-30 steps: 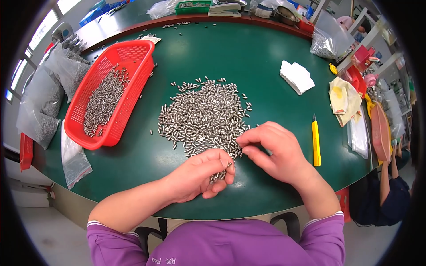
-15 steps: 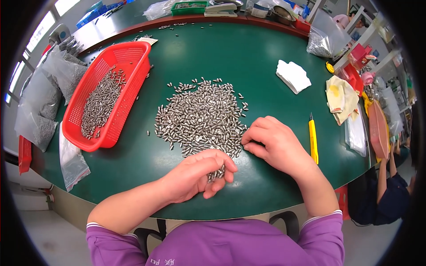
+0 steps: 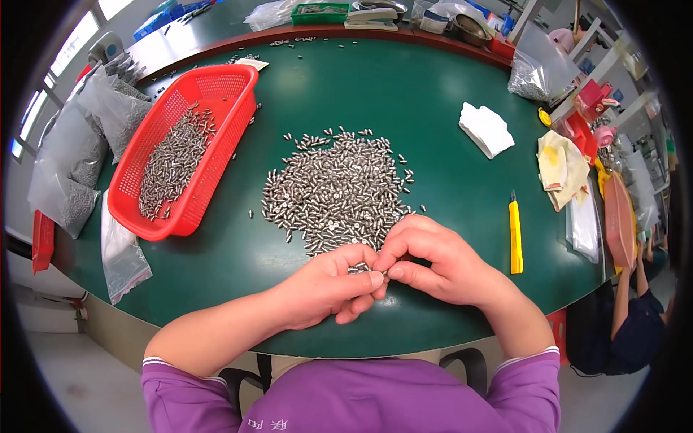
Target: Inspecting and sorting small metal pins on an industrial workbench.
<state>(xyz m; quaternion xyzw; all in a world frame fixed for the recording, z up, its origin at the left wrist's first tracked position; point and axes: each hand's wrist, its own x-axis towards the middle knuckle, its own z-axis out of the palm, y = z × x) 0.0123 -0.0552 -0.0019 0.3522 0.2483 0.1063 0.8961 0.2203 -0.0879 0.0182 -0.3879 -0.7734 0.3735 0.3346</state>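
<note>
A broad pile of small silvery metal pieces, bullet-shaped with ridged sides, lies on the green tabletop. At its near edge my left hand is curled round several of these pieces, which show between thumb and fingers. My right hand meets the left one's fingertips, its thumb and forefinger pinched on a small metal piece that is mostly hidden. To the left stands a red perforated plastic basket, tilted in view, with many more of the same pieces in it.
A yellow utility knife and a crumpled white paper lie to the right, with a stained cloth beyond. Clear bags of metal pieces line the left edge. A flat plastic bag hangs over the table edge. Another person sits at far right.
My right hand has moved left from the pile's near right edge to the left hand's fingertips. The left thumb has come forward to meet it. The whole view has shifted slightly.
</note>
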